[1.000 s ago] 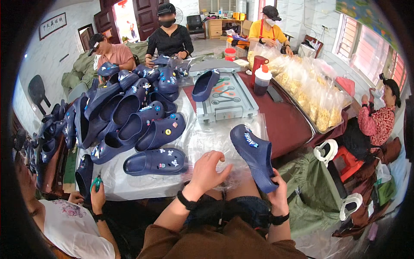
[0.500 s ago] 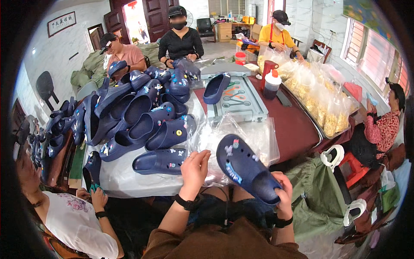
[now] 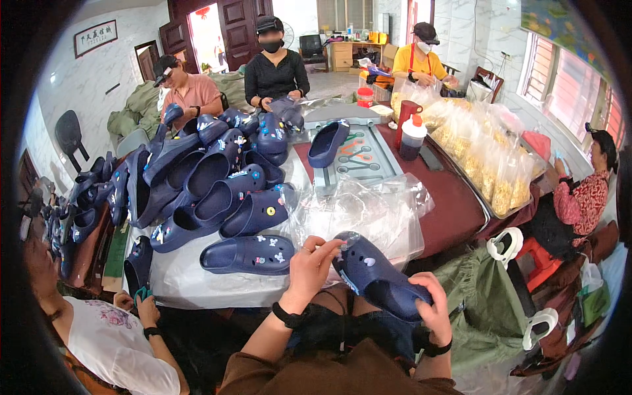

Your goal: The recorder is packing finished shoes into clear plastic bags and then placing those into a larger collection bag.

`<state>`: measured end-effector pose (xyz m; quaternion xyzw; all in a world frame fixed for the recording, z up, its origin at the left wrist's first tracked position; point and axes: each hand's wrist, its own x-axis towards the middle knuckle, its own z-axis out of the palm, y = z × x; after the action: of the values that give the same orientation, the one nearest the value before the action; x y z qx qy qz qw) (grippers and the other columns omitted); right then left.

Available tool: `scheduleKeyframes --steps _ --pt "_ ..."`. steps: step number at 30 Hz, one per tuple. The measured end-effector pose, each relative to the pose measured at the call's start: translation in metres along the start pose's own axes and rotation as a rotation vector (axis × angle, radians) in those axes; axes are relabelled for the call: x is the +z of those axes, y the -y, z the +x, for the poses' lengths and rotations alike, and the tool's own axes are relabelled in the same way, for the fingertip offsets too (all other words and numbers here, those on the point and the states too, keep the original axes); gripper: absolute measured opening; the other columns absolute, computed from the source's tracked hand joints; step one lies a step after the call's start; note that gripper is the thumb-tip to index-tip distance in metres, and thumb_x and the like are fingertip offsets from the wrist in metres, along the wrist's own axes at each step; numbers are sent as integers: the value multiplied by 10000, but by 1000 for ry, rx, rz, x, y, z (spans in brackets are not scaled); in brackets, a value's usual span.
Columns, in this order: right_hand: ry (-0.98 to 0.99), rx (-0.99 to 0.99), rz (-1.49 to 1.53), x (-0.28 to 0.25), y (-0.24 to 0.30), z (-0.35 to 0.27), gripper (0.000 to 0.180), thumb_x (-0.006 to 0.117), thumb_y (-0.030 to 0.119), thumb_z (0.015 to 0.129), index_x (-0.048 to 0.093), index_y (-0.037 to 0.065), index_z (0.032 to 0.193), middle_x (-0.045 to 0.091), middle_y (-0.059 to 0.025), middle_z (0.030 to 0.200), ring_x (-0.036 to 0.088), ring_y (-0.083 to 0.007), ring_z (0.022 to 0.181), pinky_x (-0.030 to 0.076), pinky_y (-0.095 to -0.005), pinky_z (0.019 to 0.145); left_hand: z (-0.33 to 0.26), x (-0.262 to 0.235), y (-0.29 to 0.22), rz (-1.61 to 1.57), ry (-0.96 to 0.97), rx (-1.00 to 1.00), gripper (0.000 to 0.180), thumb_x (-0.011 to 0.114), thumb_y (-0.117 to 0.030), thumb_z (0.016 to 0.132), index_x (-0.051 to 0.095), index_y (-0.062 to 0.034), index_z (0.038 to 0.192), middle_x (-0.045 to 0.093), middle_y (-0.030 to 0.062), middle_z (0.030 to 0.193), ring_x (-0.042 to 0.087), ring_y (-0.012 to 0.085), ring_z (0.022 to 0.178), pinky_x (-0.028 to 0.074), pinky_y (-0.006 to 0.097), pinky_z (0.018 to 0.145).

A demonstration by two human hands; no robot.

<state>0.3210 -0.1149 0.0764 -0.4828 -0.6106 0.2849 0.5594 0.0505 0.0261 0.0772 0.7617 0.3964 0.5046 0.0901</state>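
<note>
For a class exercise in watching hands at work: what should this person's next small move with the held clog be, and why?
Probably to steady the navy clog with the right hand and press gently at its toe with the left hand: the right grips the heel end, while the left's fingertips are at the toe. Whether they hold anything is too small to tell.

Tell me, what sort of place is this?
Probably a small shoe workshop or packing room: there is a big heap of navy clogs, clear plastic packaging lies near it, and a worker in white at lower left holds a green-handled tool.
</note>
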Motion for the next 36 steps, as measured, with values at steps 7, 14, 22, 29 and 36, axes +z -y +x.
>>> scheduleKeyframes --steps 7,14,22,29,36 --pt "114 -138 -223 12 15 -3 438 570 22 681 686 29 1103 600 -182 1148 624 -351 1034 491 -368 942 4 -2 -26 48 191 11 321 772 -121 816 771 -176 1132 631 75 1085 575 289 1059 492 418 876" --pt "-18 -58 -135 31 -2 -5 494 505 -6 706 590 -26 1193 573 -199 1168 569 -338 1133 417 -379 1046 -4 -1 -24 10 188 112 373 708 -98 874 731 -181 1236 575 101 1417 461 382 1334 393 473 1109" --pt "39 -151 -454 61 -7 1 516 596 24 728 619 102 1238 572 -217 1217 621 -441 1025 535 -474 864 -2 -9 -36 7 296 119 398 594 -144 968 653 -168 1360 440 117 1569 310 398 1478 258 529 1199" --pt "-150 -92 -322 85 -22 17 457 613 17 753 546 -4 1205 566 -226 1139 577 -427 1068 478 -450 949 -12 2 -39 19 370 170 440 619 -180 955 617 -194 1395 385 111 1602 256 413 1500 237 590 1199" --pt "-49 -58 -257 119 -19 33 559 731 167 845 453 -5 1299 559 -231 1180 598 -421 1047 504 -440 890 -21 11 -23 -13 357 201 425 663 -181 919 641 -159 1342 442 142 1552 307 426 1475 273 607 1177"
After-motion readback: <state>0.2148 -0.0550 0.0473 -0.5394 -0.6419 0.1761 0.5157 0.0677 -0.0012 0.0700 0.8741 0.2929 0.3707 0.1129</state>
